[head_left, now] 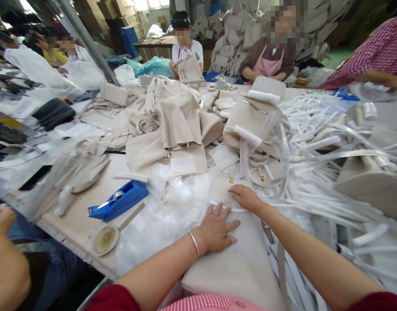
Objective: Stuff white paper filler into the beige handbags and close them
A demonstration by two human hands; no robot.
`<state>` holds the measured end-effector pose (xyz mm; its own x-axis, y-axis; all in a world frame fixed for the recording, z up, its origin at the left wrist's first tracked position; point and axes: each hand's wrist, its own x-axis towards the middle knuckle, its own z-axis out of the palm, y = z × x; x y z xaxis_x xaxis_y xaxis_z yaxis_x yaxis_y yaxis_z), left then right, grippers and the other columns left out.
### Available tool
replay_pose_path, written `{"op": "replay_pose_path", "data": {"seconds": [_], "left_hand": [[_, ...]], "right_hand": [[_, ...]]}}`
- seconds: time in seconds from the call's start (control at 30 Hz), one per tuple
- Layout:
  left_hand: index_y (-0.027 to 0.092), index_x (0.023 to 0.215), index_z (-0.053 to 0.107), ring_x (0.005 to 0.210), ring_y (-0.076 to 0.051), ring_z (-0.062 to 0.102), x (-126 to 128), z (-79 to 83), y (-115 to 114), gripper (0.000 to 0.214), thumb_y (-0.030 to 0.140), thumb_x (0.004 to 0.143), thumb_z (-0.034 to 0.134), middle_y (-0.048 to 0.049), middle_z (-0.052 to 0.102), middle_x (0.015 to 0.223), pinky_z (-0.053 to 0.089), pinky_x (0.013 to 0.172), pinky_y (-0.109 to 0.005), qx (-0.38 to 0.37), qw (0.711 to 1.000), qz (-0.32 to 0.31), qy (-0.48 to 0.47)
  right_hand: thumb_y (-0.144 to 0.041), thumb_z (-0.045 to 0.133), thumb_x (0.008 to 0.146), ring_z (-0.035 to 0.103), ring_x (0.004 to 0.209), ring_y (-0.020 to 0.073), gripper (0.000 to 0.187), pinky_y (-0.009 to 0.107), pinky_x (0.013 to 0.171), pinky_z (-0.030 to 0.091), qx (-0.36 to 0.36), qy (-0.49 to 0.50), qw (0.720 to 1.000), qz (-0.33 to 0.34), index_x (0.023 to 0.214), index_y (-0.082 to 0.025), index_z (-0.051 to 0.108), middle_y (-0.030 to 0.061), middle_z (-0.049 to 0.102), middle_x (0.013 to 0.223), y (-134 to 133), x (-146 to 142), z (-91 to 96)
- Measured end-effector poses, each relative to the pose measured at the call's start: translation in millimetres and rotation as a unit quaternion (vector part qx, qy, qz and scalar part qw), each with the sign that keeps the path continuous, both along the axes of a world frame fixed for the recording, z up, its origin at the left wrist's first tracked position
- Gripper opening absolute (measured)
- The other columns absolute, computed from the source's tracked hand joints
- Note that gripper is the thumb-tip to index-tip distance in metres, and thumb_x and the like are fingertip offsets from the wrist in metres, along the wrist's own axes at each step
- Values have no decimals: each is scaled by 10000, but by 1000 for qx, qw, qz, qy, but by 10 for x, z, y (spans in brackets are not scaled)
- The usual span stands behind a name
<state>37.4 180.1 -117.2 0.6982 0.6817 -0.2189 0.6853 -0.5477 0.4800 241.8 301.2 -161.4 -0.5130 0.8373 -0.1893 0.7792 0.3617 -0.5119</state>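
Observation:
A beige handbag (240,268) lies flat before me, its lower part close to my apron. My left hand (217,226) rests on it palm down, fingers spread, a bracelet on the wrist. Just beyond, my right hand (245,196) is on the bag's upper part (219,188), fingers bent and close together; whatever they pinch is hidden. Between the hands runs a thin white strip (235,210) across the bag. A small gold clasp (231,179) shows above my right hand. Crumpled clear plastic (159,220) lies left of the bag.
A blue tape dispenser (122,201) and a round dish (105,239) with a flat stick (131,216) are at left. Beige bags (180,121) pile up ahead; white strips (318,181) heap at right. Co-workers sit across the table, and another person's arm (7,259) is at left.

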Motion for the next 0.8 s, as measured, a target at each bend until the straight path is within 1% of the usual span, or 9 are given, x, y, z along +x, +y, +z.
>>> {"op": "replay_pose_path", "data": {"seconds": [0.1, 0.2, 0.27, 0.37, 0.47, 0.53, 0.63, 0.73, 0.8], "left_hand": [[356, 1501, 385, 1486, -494, 154, 0, 31, 8, 636, 654, 940, 420, -177, 269, 1623, 141, 1133, -750, -7, 1000, 1, 7], [363, 1502, 380, 1489, -486, 153, -5, 44, 7, 633, 656, 942, 411, -167, 271, 1625, 146, 1133, -749, -7, 1000, 2, 9], [365, 1503, 378, 1491, -481, 152, -9, 35, 5, 631, 656, 944, 407, -162, 269, 1627, 148, 1134, -747, -5, 1000, 0, 9], [367, 1502, 380, 1487, -488, 159, -11, -1, 3, 629, 653, 943, 412, -161, 268, 1627, 153, 1128, -754, 2, 1000, -3, 8], [363, 1498, 390, 1476, -508, 171, -5, -34, 5, 633, 655, 938, 420, -174, 274, 1621, 164, 1113, -766, 12, 1000, -1, 3], [359, 1496, 397, 1470, -515, 179, -1, -42, 6, 635, 655, 935, 423, -181, 277, 1617, 168, 1107, -770, 14, 1000, -1, 4], [368, 1488, 412, 1470, -504, 191, 1, -46, -3, 621, 653, 937, 417, -170, 285, 1618, 178, 1104, -766, 17, 1000, -2, 10], [380, 1468, 442, 1483, -468, 186, 2, -60, -17, 601, 645, 929, 442, -147, 282, 1624, 179, 1120, -738, 42, 999, 1, 9], [355, 1461, 458, 1479, -425, 230, 3, -67, -23, 596, 623, 929, 462, -145, 330, 1603, 187, 1147, -691, 49, 999, -1, 7]], "right_hand": [[-238, 573, 915, 563, 1209, 347, 350, 500, 1041, 408, 25, -88, 991, -95, 1229, -92, 629, 234, 640, 1227, 231, -69, 44], [-332, 695, 851, 583, 1149, 398, 405, 545, 981, 421, 20, -151, 978, -140, 1177, -99, 638, 244, 668, 1121, 349, -176, 73], [-405, 744, 809, 577, 1150, 400, 462, 535, 975, 419, 15, -170, 974, -152, 1159, -120, 645, 231, 664, 1143, 400, -219, 129], [-529, 675, 842, 617, 1064, 378, 541, 466, 887, 459, -3, -176, 969, -172, 1157, -91, 650, 242, 669, 1119, 492, -201, 318], [-558, 624, 873, 653, 908, 283, 461, 334, 757, 458, -32, -139, 982, -121, 1050, -140, 706, 153, 712, 1006, 509, -141, 581], [-504, 635, 881, 640, 847, 221, 320, 280, 721, 428, -43, -101, 993, -54, 917, -202, 733, 69, 721, 917, 394, -131, 729], [-388, 564, 942, 605, 846, 192, 264, 271, 756, 399, -10, -36, 999, 25, 820, -212, 718, 50, 693, 847, 29, -174, 832], [-362, 442, 997, 578, 792, 179, 360, 281, 740, 393, 17, 1, 999, 35, 781, -183, 667, 67, 656, 817, -416, -205, 778], [-386, 397, 1002, 563, 745, 170, 387, 282, 698, 388, 1, 23, 1000, 4, 763, -182, 623, 56, 634, 786, -664, -182, 677]]}}
